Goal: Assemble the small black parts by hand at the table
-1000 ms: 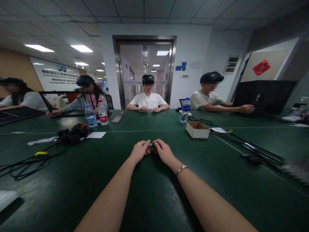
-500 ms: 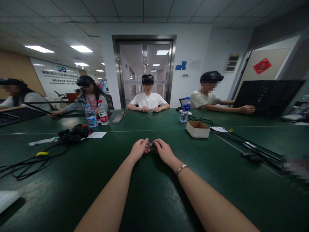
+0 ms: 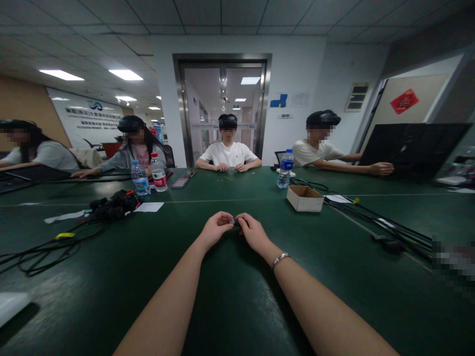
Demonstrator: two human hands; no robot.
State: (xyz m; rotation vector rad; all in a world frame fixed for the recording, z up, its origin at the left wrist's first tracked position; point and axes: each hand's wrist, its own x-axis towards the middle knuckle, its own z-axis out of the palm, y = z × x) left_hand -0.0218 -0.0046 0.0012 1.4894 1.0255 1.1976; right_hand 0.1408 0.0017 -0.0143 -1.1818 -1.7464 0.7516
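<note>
A small dark grey object (image 3: 235,222) is between my two hands, just above the green table (image 3: 237,277). My right hand (image 3: 253,231) is closed on its right end, thumb and fingers pinched together. From the other side my left hand (image 3: 215,230) pinches its left end with thumb and fingertips. The fingertips of both hands nearly meet and cover most of the object, so its exact kind cannot be made out. A metal bracelet circles my right wrist.
An open cardboard box (image 3: 305,201) stands at the right, near a water bottle (image 3: 285,170) and black cables (image 3: 389,227). Two bottles, a white paper (image 3: 149,207) and a black cabled device (image 3: 115,204) lie left. Several people sit around the table.
The fingers of my left hand have shifted right and closed in on the small object, less of which shows now. My right hand has barely moved.
</note>
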